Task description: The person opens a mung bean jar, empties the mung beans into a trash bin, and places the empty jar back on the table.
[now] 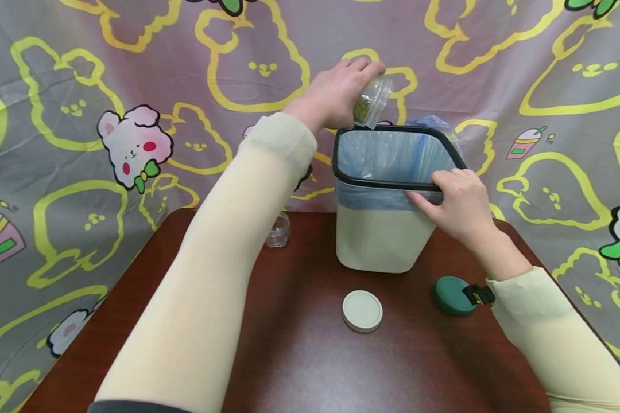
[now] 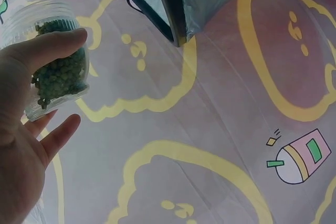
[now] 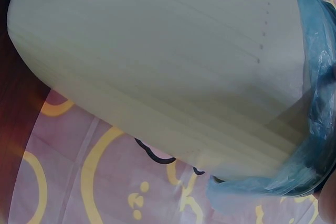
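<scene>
My left hand [image 1: 338,92] grips a clear jar [image 1: 374,103] tilted over the left side of the bin's rim, its mouth toward the right. Small green beans or pellets [image 2: 60,74] fill part of the jar in the left wrist view, with the thumb across its side. A cream trash bin [image 1: 374,235] with a black rim and a bluish plastic liner [image 1: 372,155] stands on the table. At the front right corner of that rim, my right hand [image 1: 460,201] holds on, fingers over the top and thumb below against the liner. Only a sliver of it shows in the right wrist view.
A white lid [image 1: 362,310] lies on the dark brown table [image 1: 299,355] in front of the bin. Under the right forearm is a green lid [image 1: 452,295]. Another clear jar [image 1: 278,230] stands left of the bin. Behind hangs a patterned cloth [image 1: 150,63].
</scene>
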